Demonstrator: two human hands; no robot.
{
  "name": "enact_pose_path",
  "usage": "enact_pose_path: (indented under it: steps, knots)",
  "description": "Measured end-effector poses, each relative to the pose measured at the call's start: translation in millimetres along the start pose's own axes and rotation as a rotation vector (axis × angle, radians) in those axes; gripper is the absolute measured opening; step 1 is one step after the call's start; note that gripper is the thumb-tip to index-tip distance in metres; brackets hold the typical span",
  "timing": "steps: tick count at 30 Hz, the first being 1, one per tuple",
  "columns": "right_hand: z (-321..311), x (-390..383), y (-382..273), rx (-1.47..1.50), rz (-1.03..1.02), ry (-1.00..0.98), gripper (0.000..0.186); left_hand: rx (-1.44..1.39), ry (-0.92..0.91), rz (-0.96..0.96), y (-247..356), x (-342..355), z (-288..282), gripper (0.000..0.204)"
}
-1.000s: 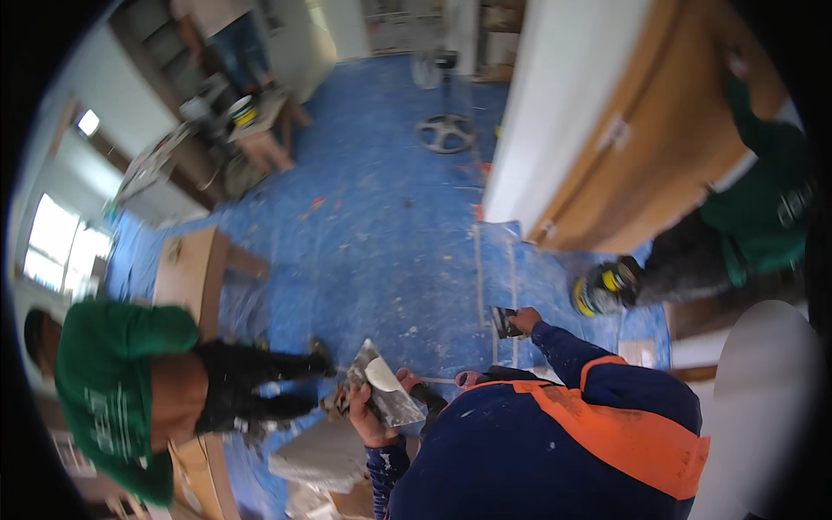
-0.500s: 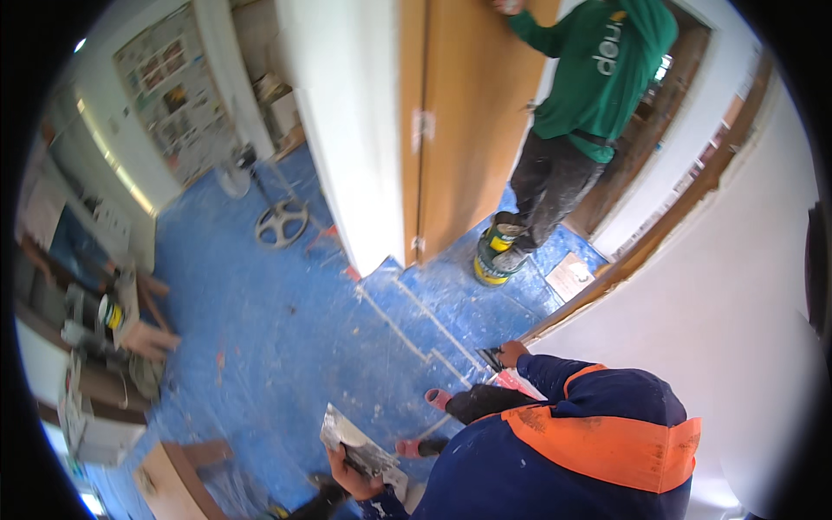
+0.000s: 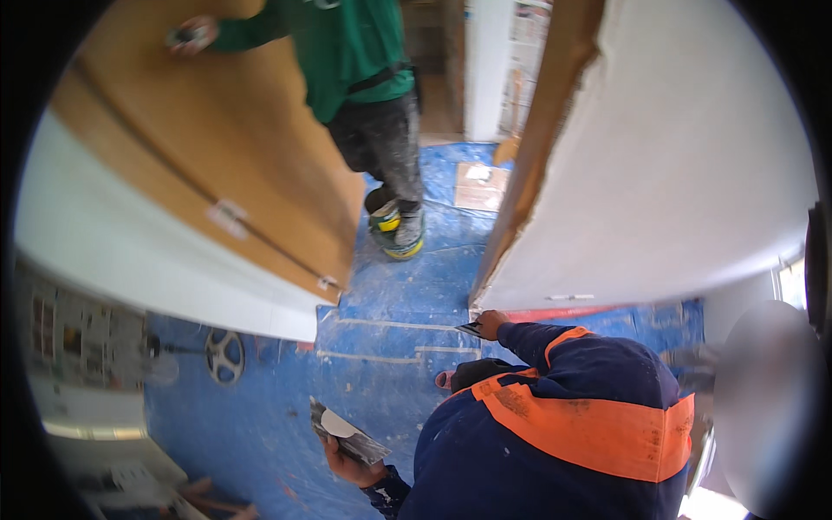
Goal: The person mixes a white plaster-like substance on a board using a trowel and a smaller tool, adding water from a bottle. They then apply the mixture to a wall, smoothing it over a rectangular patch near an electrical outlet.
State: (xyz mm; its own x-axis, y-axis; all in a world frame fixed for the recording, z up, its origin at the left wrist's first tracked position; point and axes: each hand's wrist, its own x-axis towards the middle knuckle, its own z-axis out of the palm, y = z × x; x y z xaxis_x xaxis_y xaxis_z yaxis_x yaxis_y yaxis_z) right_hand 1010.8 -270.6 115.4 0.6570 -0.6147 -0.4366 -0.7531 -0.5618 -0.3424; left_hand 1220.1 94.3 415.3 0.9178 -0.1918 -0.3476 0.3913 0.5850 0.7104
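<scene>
My left hand (image 3: 347, 459) grips a rectangular metal plastering blade (image 3: 347, 433) with smooth white filler on it, low at centre-left. My right hand (image 3: 494, 323) is closed on a smaller putty knife (image 3: 470, 328), which appears just beside the lower end of a white wall's rough wooden edge (image 3: 542, 165); whether they touch I cannot tell. A pink slipper (image 3: 445, 380) shows below that hand, by my dark trouser leg.
A person in green (image 3: 355, 61) stands on yellow-banded buckets (image 3: 399, 238) beside a wooden door (image 3: 199, 165), one hand raised to it. A spoked wheel base (image 3: 224, 357) lies lower left. Blue sheeting (image 3: 260, 407) covers the floor, with cardboard (image 3: 481, 186) farther back.
My view has swung right, toward the doorway, bringing the white wall forward; the green-clad person at left has left view. Both my hands keep their tools, the right now by the wall edge.
</scene>
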Motion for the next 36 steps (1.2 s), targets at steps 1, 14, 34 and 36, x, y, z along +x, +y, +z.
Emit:
enact_pose_path:
  steps: [1, 14, 34, 36]
  knots:
    - [-6, -10, -6, 0.019, 0.041, -0.021, 0.037, 0.028, -0.051, -0.034, 0, 13, 12, 0.039]
    - [87, -180, 52, 0.442, 1.105, 0.308, 0.035, 0.213, -0.824, -0.686, -42, 190, 100, 0.046]
    - [201, -260, -144, 0.755, 1.575, 0.158, 0.040, 0.411, -0.845, -1.044, -98, 256, 174, 0.039]
    - [187, -245, -145, 0.880, 1.596, 0.298, 0.039, 0.409, -0.908, -1.055, -109, 249, 186, 0.042]
